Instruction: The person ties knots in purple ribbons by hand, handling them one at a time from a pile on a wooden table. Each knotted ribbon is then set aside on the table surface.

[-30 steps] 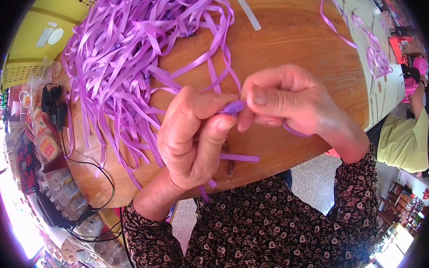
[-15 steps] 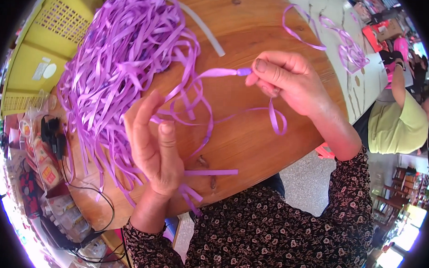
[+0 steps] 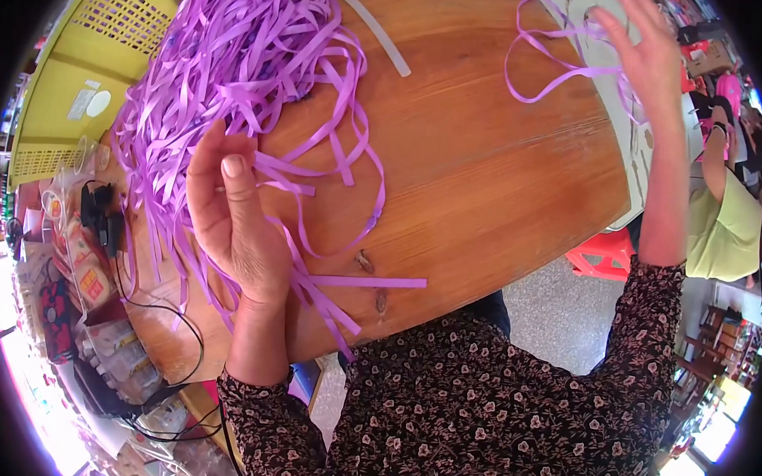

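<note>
A large tangled heap of purple ribbons (image 3: 227,73) lies on the wooden table at the left, its loose ends trailing toward me. My left hand (image 3: 239,212) is at the near side of this heap, thumb and fingers apart, with nothing seen held between them. At the far right, my right hand (image 3: 647,58) is raised with its fingers spread, over a smaller group of looped purple ribbons (image 3: 541,92). Those loops reach across the table's right edge onto a white marble-patterned surface. Part of this group is hidden behind my right hand.
A yellow perforated crate (image 3: 58,113) stands behind the heap at left. Black cords (image 3: 197,349) and packages border the table's left side. A pale strip (image 3: 380,36) lies on the wooden table (image 3: 484,183). A red stool (image 3: 603,252) and a person in yellow-green (image 3: 723,233) are at right.
My right hand has moved far right and away from me, letting go of the ribbon with the darker purple piece, and has opened. My left hand has shifted left, toward the heap.
</note>
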The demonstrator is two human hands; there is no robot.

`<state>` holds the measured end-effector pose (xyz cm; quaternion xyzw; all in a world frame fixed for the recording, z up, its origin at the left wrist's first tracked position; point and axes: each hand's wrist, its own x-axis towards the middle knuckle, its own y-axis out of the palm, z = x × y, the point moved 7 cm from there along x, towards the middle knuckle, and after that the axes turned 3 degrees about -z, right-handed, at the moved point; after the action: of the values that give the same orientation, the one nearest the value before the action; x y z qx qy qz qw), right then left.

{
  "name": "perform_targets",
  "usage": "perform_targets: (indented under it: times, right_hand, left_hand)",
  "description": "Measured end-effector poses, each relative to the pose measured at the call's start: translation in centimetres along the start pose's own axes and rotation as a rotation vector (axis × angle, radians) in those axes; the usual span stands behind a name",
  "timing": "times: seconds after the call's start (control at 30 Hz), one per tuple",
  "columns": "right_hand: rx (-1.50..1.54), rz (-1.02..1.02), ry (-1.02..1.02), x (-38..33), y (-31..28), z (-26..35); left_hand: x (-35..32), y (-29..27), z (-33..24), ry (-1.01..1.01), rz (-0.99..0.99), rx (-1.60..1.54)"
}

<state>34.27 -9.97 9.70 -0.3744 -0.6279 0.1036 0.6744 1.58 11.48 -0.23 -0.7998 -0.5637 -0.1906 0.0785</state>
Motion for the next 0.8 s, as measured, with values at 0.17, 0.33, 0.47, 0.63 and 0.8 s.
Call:
perform_targets:
  times: [0.17,0.33,0.47,0.63,0.8]
  right_hand:
    - [0.898,0.523,-0.262,-3.3,3.4,18.3]
    - [0.78,0.563,-0.517,-5.2,4.4,23.0]
    - [0.774,0.529,-0.489,-5.0,4.9,22.3]
    - [0.904,0.524,-0.26,-2.0,4.6,20.3]
    - [1.172,0.539,-0.016,-1.6,4.4,20.6]
  left_hand:
    - [0.4,-0.6,-0.4,-0.025,-0.019,-0.034]
    - [-0.2,1.0,-0.3,-0.097,0.065,-0.029]
    - [-0.9,2.8,-1.7,0.096,0.292,0.295]
    - [-2.9,5.8,-3.1,0.206,0.523,0.318]
    - [-2.8,4.2,-3.1,0.207,0.392,0.229]
